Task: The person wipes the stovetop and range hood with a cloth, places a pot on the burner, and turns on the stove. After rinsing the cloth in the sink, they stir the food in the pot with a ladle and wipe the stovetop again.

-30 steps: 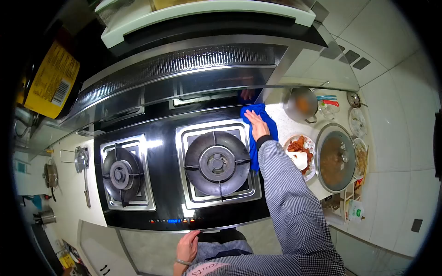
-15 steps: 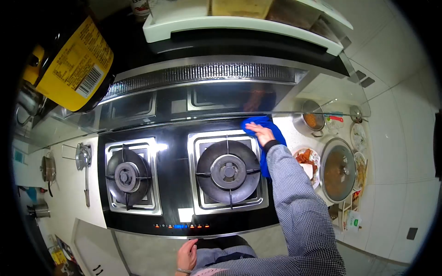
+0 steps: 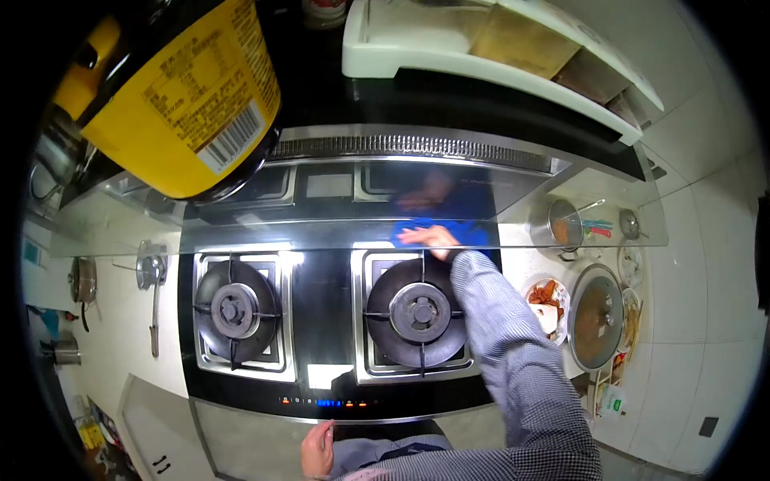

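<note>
A soft, rumpled blue cloth (image 3: 474,233) is laid at the rear right of a glossy black stove (image 3: 326,321), whose two round, matte burners (image 3: 421,313) are framed in shiny steel. The cloth, seen trailing down the stove's right edge a second earlier, is now gathered farther back. The right hand (image 3: 435,239) is rested flat on it, fingers outstretched, nothing clasped, the checked sleeve (image 3: 521,345) slanted across the stove's right edge. Near its front, the left hand (image 3: 318,453) is half-curled; its grip cannot be judged.
</note>
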The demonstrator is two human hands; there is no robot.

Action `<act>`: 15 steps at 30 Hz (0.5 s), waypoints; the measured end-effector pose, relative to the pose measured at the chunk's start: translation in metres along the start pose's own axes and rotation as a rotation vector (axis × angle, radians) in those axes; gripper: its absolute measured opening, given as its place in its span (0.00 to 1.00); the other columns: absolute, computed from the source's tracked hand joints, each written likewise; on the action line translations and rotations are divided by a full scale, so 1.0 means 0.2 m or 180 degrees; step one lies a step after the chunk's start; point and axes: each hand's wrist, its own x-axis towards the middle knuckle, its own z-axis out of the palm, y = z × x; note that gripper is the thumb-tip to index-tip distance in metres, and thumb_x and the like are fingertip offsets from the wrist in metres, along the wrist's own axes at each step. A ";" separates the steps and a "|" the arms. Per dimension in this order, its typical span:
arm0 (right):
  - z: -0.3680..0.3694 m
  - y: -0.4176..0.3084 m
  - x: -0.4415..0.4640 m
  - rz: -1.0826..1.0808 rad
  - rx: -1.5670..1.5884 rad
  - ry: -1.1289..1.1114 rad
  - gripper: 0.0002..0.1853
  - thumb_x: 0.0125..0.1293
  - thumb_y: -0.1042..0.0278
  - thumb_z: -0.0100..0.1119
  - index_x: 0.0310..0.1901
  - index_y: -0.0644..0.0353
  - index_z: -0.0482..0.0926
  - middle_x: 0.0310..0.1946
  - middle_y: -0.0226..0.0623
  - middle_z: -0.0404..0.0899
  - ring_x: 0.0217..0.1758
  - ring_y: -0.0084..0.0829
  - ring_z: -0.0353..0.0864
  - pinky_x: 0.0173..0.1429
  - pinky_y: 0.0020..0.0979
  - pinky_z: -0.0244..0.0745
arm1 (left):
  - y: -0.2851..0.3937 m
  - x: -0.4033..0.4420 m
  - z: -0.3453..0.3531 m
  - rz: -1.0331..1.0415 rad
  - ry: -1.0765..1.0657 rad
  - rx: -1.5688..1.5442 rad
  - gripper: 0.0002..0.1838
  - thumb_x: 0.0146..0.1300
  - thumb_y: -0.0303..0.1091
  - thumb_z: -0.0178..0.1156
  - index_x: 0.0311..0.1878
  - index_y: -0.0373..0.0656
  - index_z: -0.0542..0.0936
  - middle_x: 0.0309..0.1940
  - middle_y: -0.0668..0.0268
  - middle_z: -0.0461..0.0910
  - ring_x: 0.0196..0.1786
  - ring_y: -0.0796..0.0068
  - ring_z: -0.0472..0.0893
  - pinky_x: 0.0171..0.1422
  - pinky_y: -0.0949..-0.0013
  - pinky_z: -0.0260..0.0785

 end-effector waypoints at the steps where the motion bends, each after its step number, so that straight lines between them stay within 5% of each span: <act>1: 0.05 -0.03 0.10 -0.0045 0.0150 -0.0156 0.22 0.69 0.54 0.47 0.52 0.62 0.81 0.58 0.46 0.76 0.70 0.44 0.64 0.77 0.42 0.44 | 0.04 0.01 -0.02 -0.0038 0.0020 0.0014 0.11 0.64 0.27 0.53 0.46 0.38 0.82 0.40 0.54 0.82 0.45 0.56 0.82 0.52 0.63 0.72; 2: 0.02 -0.04 0.10 -0.0366 0.0367 -0.0360 0.30 0.64 0.42 0.50 0.52 0.63 0.80 0.58 0.50 0.75 0.69 0.47 0.65 0.77 0.44 0.46 | 0.07 0.02 -0.03 0.0039 0.0042 -0.0017 0.11 0.64 0.26 0.53 0.46 0.38 0.82 0.41 0.53 0.82 0.45 0.57 0.82 0.52 0.63 0.72; 4: -0.30 0.14 -0.12 -0.0149 0.0530 -0.0554 0.32 0.62 0.39 0.50 0.51 0.62 0.81 0.57 0.50 0.76 0.68 0.45 0.67 0.74 0.46 0.54 | 0.02 0.07 -0.03 0.0096 0.0094 -0.0129 0.11 0.64 0.27 0.53 0.46 0.37 0.81 0.41 0.53 0.82 0.46 0.57 0.82 0.53 0.63 0.72; 6: -0.40 0.04 -0.39 0.0908 -0.0024 0.0073 0.18 0.63 0.70 0.45 0.45 0.59 0.85 0.55 0.46 0.78 0.68 0.42 0.68 0.72 0.44 0.58 | -0.12 0.01 -0.05 0.0015 0.0065 -0.0171 0.11 0.64 0.27 0.53 0.46 0.37 0.81 0.41 0.53 0.82 0.46 0.57 0.82 0.53 0.63 0.72; 7: -0.36 -0.07 -0.39 0.1303 -0.0243 0.0250 0.21 0.57 0.80 0.40 0.43 0.59 0.86 0.55 0.43 0.79 0.68 0.40 0.69 0.73 0.43 0.56 | -0.14 0.00 -0.07 -0.0065 0.0048 -0.0199 0.11 0.64 0.27 0.53 0.46 0.36 0.81 0.41 0.53 0.82 0.46 0.58 0.82 0.53 0.63 0.72; 11: -0.13 0.03 0.02 0.0399 0.0196 -0.0336 0.28 0.50 0.88 0.36 0.45 0.58 0.85 0.54 0.41 0.80 0.69 0.39 0.67 0.77 0.41 0.47 | -0.16 0.00 -0.10 -0.0140 0.0172 -0.0176 0.11 0.64 0.27 0.53 0.46 0.37 0.81 0.40 0.53 0.82 0.45 0.58 0.82 0.52 0.64 0.72; 14: 0.26 -0.04 0.40 -0.0388 -0.0908 -0.0584 0.22 0.62 0.77 0.40 0.50 0.54 0.83 0.60 0.38 0.75 0.69 0.38 0.66 0.75 0.45 0.53 | -0.15 0.02 -0.09 -0.0048 0.0200 -0.0163 0.11 0.65 0.27 0.53 0.47 0.38 0.81 0.40 0.54 0.82 0.45 0.58 0.82 0.51 0.64 0.73; 15: 0.35 -0.26 0.47 -0.0071 -0.1266 -0.0732 0.21 0.62 0.73 0.40 0.51 0.52 0.82 0.61 0.38 0.73 0.70 0.37 0.65 0.75 0.43 0.55 | -0.13 0.03 -0.10 -0.0062 0.0208 -0.0159 0.11 0.65 0.27 0.53 0.47 0.38 0.81 0.40 0.54 0.82 0.45 0.58 0.82 0.51 0.64 0.73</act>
